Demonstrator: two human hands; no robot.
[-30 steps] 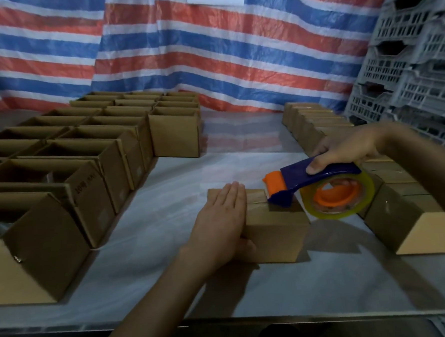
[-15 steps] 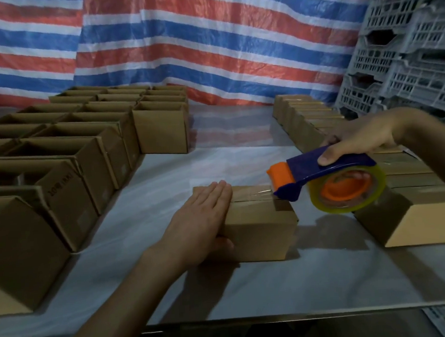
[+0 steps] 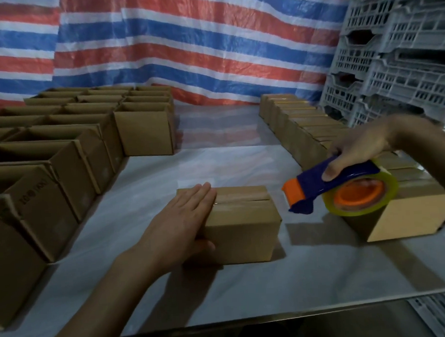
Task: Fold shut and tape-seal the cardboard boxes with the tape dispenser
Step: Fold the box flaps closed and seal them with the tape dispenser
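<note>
Tape dispenser [image 3: 342, 187] right of box [image 3: 243, 227]
Left hand [image 3: 183, 222] presses flat on box; right hand [image 3: 358, 149] grip wraps dispenser handle, in line with the lengthwise seam, apparently taped.

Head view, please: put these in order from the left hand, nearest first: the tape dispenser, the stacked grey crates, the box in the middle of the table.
1. The middle box: the left hand lies flat on its left end, touching it.
2. The tape dispenser: to the right, held clear of that box by the right hand.
3. The stacked grey crates: far right, at the back.
</note>
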